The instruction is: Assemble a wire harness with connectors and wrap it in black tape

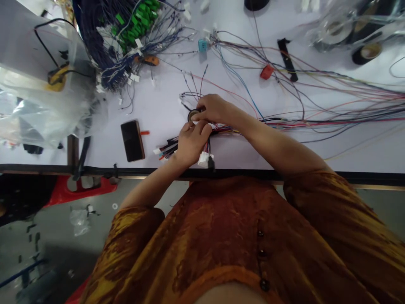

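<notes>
Head view: our phone point(133, 140) lies just left of our left hand point(191, 143), clenched around a wire bundle point(167, 147) near the table edge point(202, 172). Our right hand point(215, 109) pinches a small dark ring point(192, 115); a firm pinch suits it. Rightward, loose wires point(316, 122) crowd our elbow room.

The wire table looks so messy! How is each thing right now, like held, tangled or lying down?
left hand, closed around the wire bundle
right hand, curled over a small round dark part
white connector, at the bundle's end, below the left hand
phone, lying flat, dark side up
plastic bag, crumpled
green-connector wire bunch, heaped and tangled
long coloured wires, spread across the table
</notes>
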`<control>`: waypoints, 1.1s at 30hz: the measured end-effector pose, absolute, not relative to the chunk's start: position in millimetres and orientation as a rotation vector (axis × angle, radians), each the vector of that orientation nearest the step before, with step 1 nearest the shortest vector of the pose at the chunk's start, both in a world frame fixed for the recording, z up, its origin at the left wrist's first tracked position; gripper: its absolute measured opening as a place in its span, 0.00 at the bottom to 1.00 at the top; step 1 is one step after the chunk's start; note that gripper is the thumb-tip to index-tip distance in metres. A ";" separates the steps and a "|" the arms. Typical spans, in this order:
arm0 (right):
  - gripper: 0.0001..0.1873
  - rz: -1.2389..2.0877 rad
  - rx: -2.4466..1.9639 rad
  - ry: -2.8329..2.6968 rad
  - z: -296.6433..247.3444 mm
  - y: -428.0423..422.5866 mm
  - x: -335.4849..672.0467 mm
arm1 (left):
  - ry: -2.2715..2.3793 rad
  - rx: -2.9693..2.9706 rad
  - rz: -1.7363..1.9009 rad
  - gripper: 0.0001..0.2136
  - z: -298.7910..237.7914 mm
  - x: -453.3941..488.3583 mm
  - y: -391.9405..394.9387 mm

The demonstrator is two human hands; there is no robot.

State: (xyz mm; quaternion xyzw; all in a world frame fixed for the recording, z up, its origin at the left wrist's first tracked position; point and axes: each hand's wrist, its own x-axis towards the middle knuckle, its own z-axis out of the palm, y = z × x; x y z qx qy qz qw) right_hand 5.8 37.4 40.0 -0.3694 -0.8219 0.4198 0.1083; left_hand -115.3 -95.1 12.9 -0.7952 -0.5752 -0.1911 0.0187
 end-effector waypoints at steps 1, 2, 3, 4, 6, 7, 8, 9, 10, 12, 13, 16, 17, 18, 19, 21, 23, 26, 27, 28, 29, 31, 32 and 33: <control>0.05 1.212 -1.115 -2.432 37.6 39.6 1.5 | -1.771 -2.467 -0.615 0.09 11.0 -117.4 -94.5; 0.03 1.217 -1.153 -2.397 34.8 40.6 -0.4 | -1.745 -2.474 -0.647 0.08 9.6 -120.2 -93.8; 0.04 1.249 -1.194 -2.318 31.8 40.5 0.2 | -1.717 -2.488 -0.698 0.08 8.8 -123.4 -93.2; 0.06 1.304 -1.229 -2.211 28.8 39.4 3.3 | -1.706 -2.496 -0.781 0.07 8.2 -126.7 -92.6; 0.09 1.430 -1.284 -1.966 22.7 33.5 15.7 | -1.803 -2.437 -1.079 0.07 6.8 -132.8 -90.5; 0.10 1.475 -1.296 -1.856 19.3 28.9 23.5 | -1.918 -2.370 -1.282 0.08 5.4 -135.1 -88.7; 0.10 1.502 -1.296 -1.769 15.5 23.7 31.3 | -2.058 -2.285 -1.494 0.09 3.4 -136.9 -86.0; 0.11 1.521 -1.285 -1.702 11.2 18.2 38.3 | -2.200 -2.218 -1.672 0.10 0.7 -138.1 -82.5; 0.11 1.541 -1.266 -1.650 6.5 13.0 44.0 | -2.318 -2.194 -1.804 0.10 -2.5 -138.7 -78.2; 0.13 1.591 -1.220 -1.576 -2.8 5.4 50.6 | -2.456 -2.286 -1.913 0.12 -9.1 -138.0 -68.4; 0.13 1.619 -1.204 -1.544 -6.6 3.4 51.7 | -2.476 -2.350 -1.908 0.13 -12.0 -136.9 -63.6; 0.15 1.694 -1.189 -1.449 -9.7 2.1 50.9 | -2.517 -2.366 -1.878 0.13 -17.1 -132.3 -52.1; 0.16 1.720 -1.183 -1.419 -7.6 1.0 50.3 | -2.548 -2.328 -1.873 0.14 -17.3 -131.0 -49.7; 0.16 1.747 -1.168 -1.390 -4.2 -1.4 49.8 | -2.578 -2.278 -1.871 0.14 -16.7 -130.2 -47.8; 0.16 1.777 -1.144 -1.364 -0.2 -5.6 49.2 | -2.600 -2.232 -1.866 0.14 -15.2 -130.0 -46.2; 0.16 1.833 -1.098 -1.308 6.7 -19.4 46.5 | -2.610 -2.197 -1.815 0.12 -9.6 -131.9 -43.2; 0.17 1.874 -1.082 -1.228 8.7 -38.0 39.3 | -2.598 -2.257 -1.696 0.11 -1.1 -136.3 -39.3; 0.18 1.903 -1.097 -1.090 -0.5 -64.9 19.4 | -2.617 -2.441 -1.435 0.09 12.7 -143.6 -31.4; 0.19 1.911 -1.092 -1.061 -5.7 -71.8 12.2 | -2.637 -2.486 -1.349 0.08 16.2 -145.2 -28.9; 0.20 1.922 -1.077 -1.048 -11.0 -77.2 6.1 | -2.659 -2.515 -1.274 0.07 18.6 -146.0 -27.1; 0.22 1.937 -1.053 -1.055 -16.0 -81.0 2.0 | -2.677 -2.528 -1.222 0.06 20.0 -146.1 -26.2; 0.28 1.975 -0.994 -1.149 -22.6 -83.5 2.6 | -2.688 -2.527 -1.207 0.06 19.6 -144.0 -28.4; 0.30 1.980 -0.983 -1.238 -23.4 -81.7 7.5 | -2.677 -2.518 -1.238 0.06 18.4 -142.0 -31.8; 0.30 1.957 -0.991 -1.349 -22.1 -77.5 14.8 | -2.654 -2.501 -1.279 0.06 16.9 -139.5 -36.7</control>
